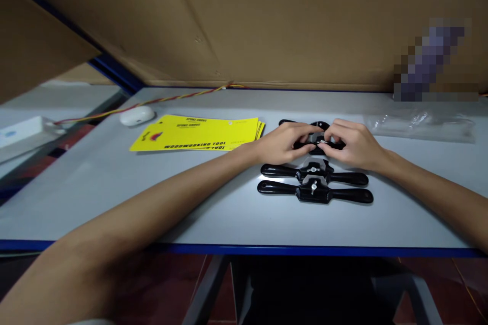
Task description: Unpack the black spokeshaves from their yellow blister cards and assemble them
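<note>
Together, our left hand (287,142) and right hand (353,144) close thumb and fingertips on the middle of a black tool (316,152), leaving only a small gap between them; our fingers hide much of it. Nearer us, two similar tools (313,195) lie on the table (236,223). Yellow cards (198,132) sit stacked leftward, a clear bag (438,128) rightward.

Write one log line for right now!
left hand: holds black spokeshave | right hand: same spokeshave, at middle | nearer: two more spokeshaves | left: yellow cards | right: clear plastic
</note>
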The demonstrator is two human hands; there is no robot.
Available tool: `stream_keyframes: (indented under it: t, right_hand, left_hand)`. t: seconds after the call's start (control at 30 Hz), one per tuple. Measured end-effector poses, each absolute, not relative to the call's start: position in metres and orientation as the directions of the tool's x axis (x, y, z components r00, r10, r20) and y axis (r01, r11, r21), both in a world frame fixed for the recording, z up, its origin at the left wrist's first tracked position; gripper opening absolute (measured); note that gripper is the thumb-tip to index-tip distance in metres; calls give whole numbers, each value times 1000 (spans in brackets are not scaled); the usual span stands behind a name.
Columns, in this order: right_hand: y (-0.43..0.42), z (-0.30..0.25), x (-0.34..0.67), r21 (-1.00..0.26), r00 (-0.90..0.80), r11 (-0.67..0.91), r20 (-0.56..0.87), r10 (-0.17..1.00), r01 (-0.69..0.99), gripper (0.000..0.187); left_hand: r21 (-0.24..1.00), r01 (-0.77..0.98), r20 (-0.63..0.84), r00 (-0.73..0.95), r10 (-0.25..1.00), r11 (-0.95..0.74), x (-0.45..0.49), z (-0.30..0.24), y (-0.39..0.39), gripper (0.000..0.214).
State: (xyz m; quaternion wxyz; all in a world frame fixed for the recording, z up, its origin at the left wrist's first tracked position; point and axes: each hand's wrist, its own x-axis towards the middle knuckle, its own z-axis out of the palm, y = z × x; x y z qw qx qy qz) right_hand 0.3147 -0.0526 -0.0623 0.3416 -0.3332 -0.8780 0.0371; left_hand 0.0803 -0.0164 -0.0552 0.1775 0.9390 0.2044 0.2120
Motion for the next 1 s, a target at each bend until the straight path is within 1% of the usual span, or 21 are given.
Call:
stream_keyframes:
  t: [0.17, 0.37, 0.5, 0.67, 0.8, 0.9, 1.0]
  right_hand:
    - [-51, -62, 314, -288, -575, 782, 547, 608, 552, 30]
    - [-49, -63, 316, -267, -613, 814, 548, 569, 517, 33]
    - [-51, -61, 318, -253, -665, 847, 531, 525, 467, 26]
    - [-53, -61, 319, -249, -670, 870, 560, 487, 425, 23]
    - [-54, -60, 318, -312, -650, 852, 551, 523, 420, 17]
    - [-54, -57, 318, -375, -613, 814, 536, 581, 444, 3]
    - [-53, -55, 318, -408, -608, 792, 508, 610, 454, 25]
  left_hand:
    - [418, 305, 327, 828, 455, -856, 80, -56, -16, 42]
    - [418, 316, 321, 826, 464, -852, 79, -57, -15, 46]
    - [419, 317, 319, 826, 465, -851, 79, -58, -15, 47]
    - [410, 326, 328, 819, 472, -852, 78, -59, -15, 47]
    - [407, 326, 331, 818, 470, -853, 78, -57, -15, 46]
    - [410, 326, 324, 821, 470, -852, 79, -56, -16, 42]
    - [410, 320, 324, 824, 464, -854, 79, -55, -16, 34]
